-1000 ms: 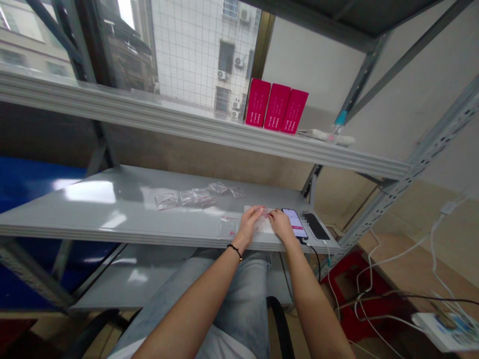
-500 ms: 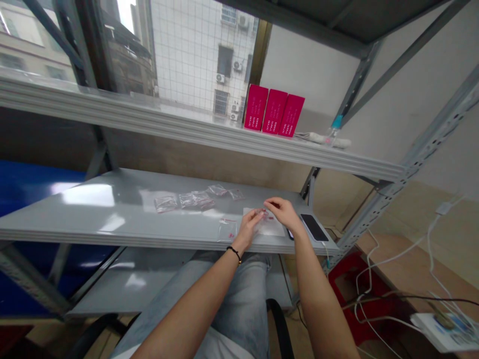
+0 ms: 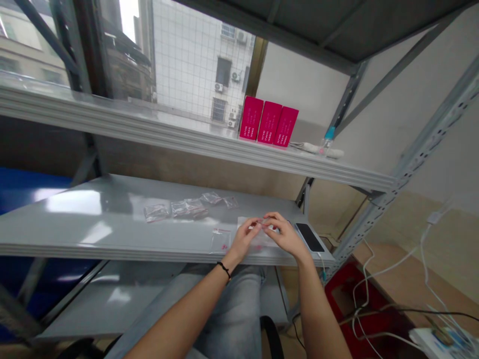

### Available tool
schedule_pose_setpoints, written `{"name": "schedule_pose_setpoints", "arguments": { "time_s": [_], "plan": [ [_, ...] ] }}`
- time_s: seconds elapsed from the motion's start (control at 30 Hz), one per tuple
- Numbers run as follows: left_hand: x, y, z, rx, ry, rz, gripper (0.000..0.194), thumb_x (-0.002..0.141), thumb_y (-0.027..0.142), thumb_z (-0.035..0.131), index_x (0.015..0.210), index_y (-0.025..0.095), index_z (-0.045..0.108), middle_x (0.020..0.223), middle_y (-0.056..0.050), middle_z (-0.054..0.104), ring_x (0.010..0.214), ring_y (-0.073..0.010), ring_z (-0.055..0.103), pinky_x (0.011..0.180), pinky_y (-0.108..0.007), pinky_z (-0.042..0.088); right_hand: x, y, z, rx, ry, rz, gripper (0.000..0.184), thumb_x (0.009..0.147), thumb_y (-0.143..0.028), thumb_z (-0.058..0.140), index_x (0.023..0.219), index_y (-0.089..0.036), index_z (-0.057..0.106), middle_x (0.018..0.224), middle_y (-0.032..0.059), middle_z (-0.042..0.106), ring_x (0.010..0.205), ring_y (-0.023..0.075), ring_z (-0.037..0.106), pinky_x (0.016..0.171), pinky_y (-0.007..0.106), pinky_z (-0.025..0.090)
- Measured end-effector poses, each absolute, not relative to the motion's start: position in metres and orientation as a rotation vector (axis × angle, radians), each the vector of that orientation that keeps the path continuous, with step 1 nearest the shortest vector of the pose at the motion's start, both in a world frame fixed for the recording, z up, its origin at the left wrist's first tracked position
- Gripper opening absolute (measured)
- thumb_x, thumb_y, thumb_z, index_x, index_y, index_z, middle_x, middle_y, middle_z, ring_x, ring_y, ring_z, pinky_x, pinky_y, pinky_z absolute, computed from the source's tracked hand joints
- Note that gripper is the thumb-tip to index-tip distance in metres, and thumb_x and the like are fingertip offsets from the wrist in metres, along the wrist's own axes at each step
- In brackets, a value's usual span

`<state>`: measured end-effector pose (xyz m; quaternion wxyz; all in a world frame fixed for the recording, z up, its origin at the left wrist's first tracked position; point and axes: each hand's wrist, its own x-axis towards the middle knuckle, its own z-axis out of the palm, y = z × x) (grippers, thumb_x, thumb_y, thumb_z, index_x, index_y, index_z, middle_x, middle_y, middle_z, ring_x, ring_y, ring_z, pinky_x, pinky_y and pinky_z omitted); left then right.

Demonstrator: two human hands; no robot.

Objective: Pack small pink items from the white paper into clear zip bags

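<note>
My left hand (image 3: 244,242) and my right hand (image 3: 285,236) meet over the grey shelf top, fingertips together. Both pinch what looks like a small clear zip bag (image 3: 263,224) with a thin red line; the fingers cover most of it. Beneath them lies a whitish sheet or pouch (image 3: 242,221), with a small pink-red bit (image 3: 259,248) near its front. Left of my left hand, a clear zip bag (image 3: 220,240) with a red top strip lies flat, pink-red bits in its lower corner.
Several filled clear packets (image 3: 190,208) lie further back on the left. A phone (image 3: 309,237) with a white cable rests at the right end. Three magenta boxes (image 3: 268,122) and a blue-capped bottle (image 3: 327,141) stand on the upper shelf (image 3: 179,130).
My right hand has come down and in, so its fingertips now meet those of my left hand at the small bag. The camera view has shifted slightly.
</note>
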<state>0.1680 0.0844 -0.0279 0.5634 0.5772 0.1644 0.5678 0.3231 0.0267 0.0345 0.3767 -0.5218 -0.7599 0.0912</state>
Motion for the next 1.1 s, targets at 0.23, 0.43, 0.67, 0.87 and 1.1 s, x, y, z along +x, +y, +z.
{"name": "schedule_pose_setpoints", "arguments": {
  "time_s": [0.23, 0.43, 0.67, 0.87, 1.1],
  "plan": [
    [0.096, 0.059, -0.01, 1.818, 0.538, 1.379, 0.021, 0.09, 0.038, 0.064, 0.082, 0.022, 0.075, 0.082, -0.005, 0.069, 0.082, -0.0216, 0.061, 0.08, -0.031, 0.046, 0.29, -0.006, 0.026, -1.201, -1.832, 0.42, 0.018, 0.091, -0.032, 0.061, 0.104, -0.022, 0.068, 0.095, 0.0045, 0.067, 0.086, 0.0184, 0.06, 0.081, 0.03, 0.046],
    [-0.013, 0.009, -0.054, 1.873, 0.842, 1.195, 0.025, 0.089, 0.043, 0.062, 0.077, 0.025, 0.075, 0.077, -0.004, 0.071, 0.076, -0.0224, 0.063, 0.074, -0.031, 0.049, 0.194, -0.022, -0.065, -1.127, -1.601, 0.828, 0.021, 0.088, -0.041, 0.066, 0.087, -0.022, 0.073, 0.078, 0.0011, 0.063, 0.072, 0.0163, 0.055, 0.066, 0.027, 0.042],
    [-0.079, -0.005, -0.093, 1.792, 1.067, 1.057, 0.034, 0.083, 0.056, 0.064, 0.073, 0.024, 0.073, 0.076, -0.004, 0.072, 0.077, -0.0254, 0.064, 0.076, -0.032, 0.05, 0.124, -0.029, -0.128, -1.011, -1.375, 1.127, 0.041, 0.08, -0.057, 0.072, 0.068, -0.018, 0.067, 0.065, -0.0031, 0.05, 0.062, 0.0122, 0.043, 0.058, 0.025, 0.031],
    [-0.07, -0.009, -0.091, 1.756, 1.018, 0.975, 0.04, 0.082, 0.061, 0.062, 0.074, 0.022, 0.068, 0.073, -0.003, 0.066, 0.075, -0.0233, 0.059, 0.072, -0.03, 0.048, 0.14, -0.029, -0.137, -1.003, -1.339, 1.087, 0.042, 0.072, -0.059, 0.078, 0.061, -0.019, 0.069, 0.065, -0.0018, 0.051, 0.064, 0.0142, 0.045, 0.061, 0.026, 0.031],
    [-0.064, -0.013, -0.097, 1.708, 1.025, 0.937, 0.052, 0.08, 0.07, 0.058, 0.064, 0.021, 0.063, 0.062, 0.001, 0.053, 0.063, -0.018, 0.048, 0.064, -0.028, 0.043, 0.148, -0.029, -0.135, -0.967, -1.468, 1.128, 0.044, 0.077, -0.059, 0.074, 0.063, -0.019, 0.069, 0.065, -0.0012, 0.051, 0.065, 0.0145, 0.047, 0.06, 0.026, 0.031]
  ]
}}
